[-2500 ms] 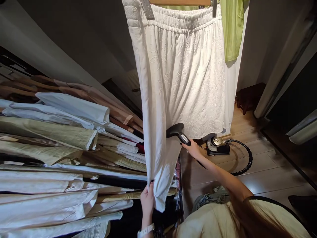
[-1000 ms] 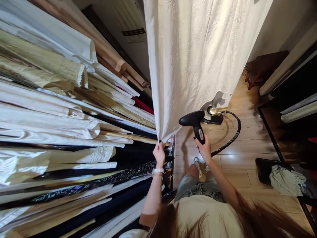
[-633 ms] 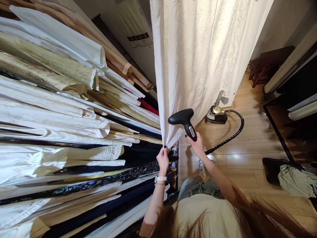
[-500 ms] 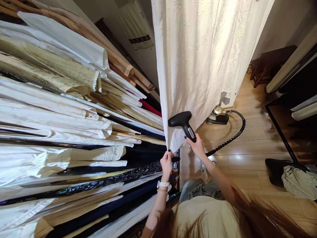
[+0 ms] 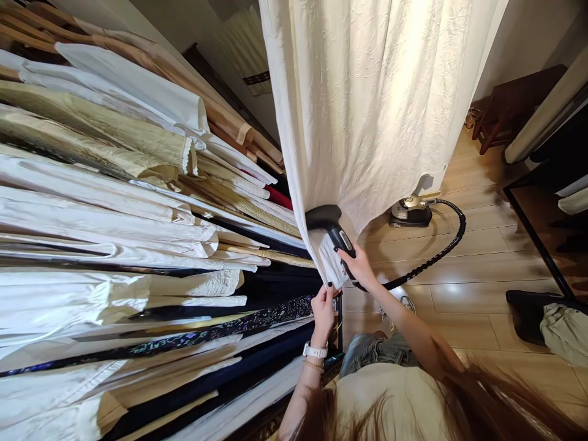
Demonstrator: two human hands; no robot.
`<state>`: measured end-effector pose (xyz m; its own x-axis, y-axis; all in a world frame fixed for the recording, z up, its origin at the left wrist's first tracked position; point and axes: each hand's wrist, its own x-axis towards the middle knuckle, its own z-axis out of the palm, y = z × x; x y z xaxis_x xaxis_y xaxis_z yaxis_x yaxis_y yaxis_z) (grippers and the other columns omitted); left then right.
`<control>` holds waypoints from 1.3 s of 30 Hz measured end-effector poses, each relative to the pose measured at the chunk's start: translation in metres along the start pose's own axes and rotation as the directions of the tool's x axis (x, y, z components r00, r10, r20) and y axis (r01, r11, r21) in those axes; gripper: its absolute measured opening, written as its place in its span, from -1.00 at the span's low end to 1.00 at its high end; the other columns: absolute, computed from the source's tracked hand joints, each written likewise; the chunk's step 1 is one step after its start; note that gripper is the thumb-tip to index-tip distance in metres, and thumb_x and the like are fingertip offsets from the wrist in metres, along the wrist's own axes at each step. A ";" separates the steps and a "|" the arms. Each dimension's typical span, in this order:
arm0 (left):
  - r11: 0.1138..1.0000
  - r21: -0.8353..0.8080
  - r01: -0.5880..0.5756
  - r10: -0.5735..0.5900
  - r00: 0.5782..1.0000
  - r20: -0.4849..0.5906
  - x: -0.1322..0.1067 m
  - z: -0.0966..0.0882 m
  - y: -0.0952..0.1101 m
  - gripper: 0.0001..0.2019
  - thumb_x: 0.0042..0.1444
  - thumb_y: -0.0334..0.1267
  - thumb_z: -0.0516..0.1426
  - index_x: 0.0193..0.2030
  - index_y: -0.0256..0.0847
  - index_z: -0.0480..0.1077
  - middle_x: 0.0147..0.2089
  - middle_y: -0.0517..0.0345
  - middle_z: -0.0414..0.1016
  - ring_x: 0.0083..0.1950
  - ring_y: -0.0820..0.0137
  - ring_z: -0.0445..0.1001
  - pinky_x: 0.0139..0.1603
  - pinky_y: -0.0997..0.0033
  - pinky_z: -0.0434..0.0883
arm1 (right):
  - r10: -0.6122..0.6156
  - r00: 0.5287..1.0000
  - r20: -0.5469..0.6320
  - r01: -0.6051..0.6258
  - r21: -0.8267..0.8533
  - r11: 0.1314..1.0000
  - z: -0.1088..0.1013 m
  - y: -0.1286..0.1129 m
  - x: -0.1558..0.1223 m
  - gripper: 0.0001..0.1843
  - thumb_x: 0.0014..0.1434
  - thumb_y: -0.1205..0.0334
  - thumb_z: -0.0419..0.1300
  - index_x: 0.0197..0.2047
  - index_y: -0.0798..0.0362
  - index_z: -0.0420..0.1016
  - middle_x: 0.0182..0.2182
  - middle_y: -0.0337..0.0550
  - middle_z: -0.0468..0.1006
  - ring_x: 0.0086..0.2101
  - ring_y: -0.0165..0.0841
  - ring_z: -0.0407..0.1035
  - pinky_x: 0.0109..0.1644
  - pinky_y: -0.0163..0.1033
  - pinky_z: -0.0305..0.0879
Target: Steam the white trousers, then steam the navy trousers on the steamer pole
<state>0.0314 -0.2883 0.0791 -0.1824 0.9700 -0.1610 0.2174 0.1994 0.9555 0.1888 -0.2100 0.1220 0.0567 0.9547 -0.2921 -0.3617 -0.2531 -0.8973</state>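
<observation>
A long cream textured cloth [image 5: 358, 110] hangs in front of me, its lower corner drawn toward me. My left hand [image 5: 324, 312] pinches that corner between thumb and fingers and holds the edge taut. In my right hand [image 5: 357, 267] is the handle of a black garment steamer head [image 5: 327, 218]. The head lies against the cloth near its left edge, and its left tip seems partly covered by the fold. A black ribbed hose [image 5: 432, 263] runs from the handle to the steamer base [image 5: 410, 211] on the floor, beside the cloth's lower hem.
A dense row of hanging garments [image 5: 105, 214] fills the left side, close to my left arm. On the wooden floor [image 5: 478, 269] at right stand a dark metal rack frame [image 5: 537, 245] and a brown wooden stool [image 5: 509, 110]. A crumpled beige cloth [image 5: 565, 334] lies lower right.
The cloth's left edge has swung left above, while its held corner has shifted slightly right with my left hand. The steamer head has moved a little left against the cloth.
</observation>
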 end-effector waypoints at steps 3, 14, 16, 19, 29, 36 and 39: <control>0.999 0.050 0.010 -0.011 1.000 0.019 -0.005 0.002 -0.001 -0.42 0.13 0.28 0.16 -0.18 -0.29 0.57 -0.23 0.03 0.62 -0.10 0.17 0.60 -0.02 0.26 0.59 | -0.051 0.999 -0.016 0.052 0.030 0.998 0.002 -0.013 0.008 -0.52 0.05 -0.21 0.34 -0.26 0.00 0.34 -0.55 -0.40 0.42 -0.65 -0.48 0.31 -0.57 -0.37 0.28; 0.982 -0.183 0.043 -0.046 0.999 -0.008 -0.005 0.001 0.006 -0.37 0.11 0.29 0.19 0.06 -0.25 0.47 0.09 -0.09 0.57 0.06 0.12 0.59 0.12 0.10 0.58 | 0.032 0.999 0.018 -0.030 -0.070 0.997 -0.011 0.008 -0.027 -0.54 0.06 -0.20 0.32 -0.23 -0.01 0.36 -0.59 -0.42 0.40 -0.65 -0.45 0.32 -0.59 -0.36 0.24; 0.971 -0.234 0.054 -0.061 0.998 -0.023 -0.006 0.000 0.011 -0.37 0.12 0.28 0.18 0.09 -0.23 0.45 0.12 -0.10 0.55 0.10 0.12 0.58 0.10 0.10 0.60 | 0.050 0.998 0.033 -0.047 -0.087 0.995 -0.011 0.016 -0.032 -0.53 0.07 -0.22 0.32 -0.22 -0.02 0.36 -0.61 -0.43 0.40 -0.66 -0.44 0.32 -0.60 -0.35 0.23; 0.962 -0.265 0.060 -0.075 0.996 -0.046 -0.008 -0.004 0.013 -0.40 0.11 0.26 0.20 0.06 -0.21 0.43 0.12 -0.07 0.53 0.14 0.14 0.55 0.08 0.11 0.62 | 0.059 0.998 0.035 -0.055 -0.107 0.993 -0.012 0.024 -0.033 -0.53 0.08 -0.22 0.31 -0.21 -0.02 0.36 -0.62 -0.43 0.40 -0.66 -0.44 0.32 -0.58 -0.35 0.25; 0.962 -0.252 0.106 -0.116 0.993 -0.024 -0.014 -0.007 0.006 -0.38 0.00 0.31 0.26 -0.09 -0.25 0.48 0.03 -0.11 0.58 0.12 0.12 0.56 -0.02 0.11 0.64 | 0.052 0.999 -0.013 -0.053 -0.089 0.995 -0.007 0.004 -0.012 -0.50 0.06 -0.25 0.32 -0.21 -0.02 0.37 -0.56 -0.39 0.43 -0.63 -0.44 0.37 -0.58 -0.35 0.29; 0.997 -0.065 0.045 -0.044 0.999 0.011 -0.018 -0.007 0.001 -0.41 0.12 0.32 0.16 -0.14 -0.25 0.55 -0.07 -0.06 0.63 -0.07 0.22 0.63 0.10 0.15 0.59 | -0.022 1.000 -0.009 0.021 -0.035 0.999 0.001 -0.043 0.017 -0.51 0.08 -0.24 0.31 -0.20 0.00 0.36 -0.52 -0.36 0.46 -0.63 -0.46 0.36 -0.58 -0.36 0.28; 0.994 -0.095 0.051 -0.050 0.999 0.016 -0.017 -0.003 0.003 -0.41 0.10 0.33 0.18 -0.14 -0.24 0.54 -0.04 -0.07 0.62 -0.04 0.20 0.62 0.10 0.13 0.60 | -0.009 1.000 -0.004 0.008 -0.049 0.999 -0.003 -0.041 0.014 -0.49 0.08 -0.25 0.31 -0.19 0.01 0.37 -0.55 -0.35 0.45 -0.63 -0.45 0.36 -0.60 -0.36 0.26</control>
<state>0.0320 -0.3049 0.0857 -0.1779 0.9608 -0.2124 0.1154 0.2348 0.9652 0.2070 -0.1863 0.1539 0.0638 0.9562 -0.2857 -0.3148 -0.2524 -0.9150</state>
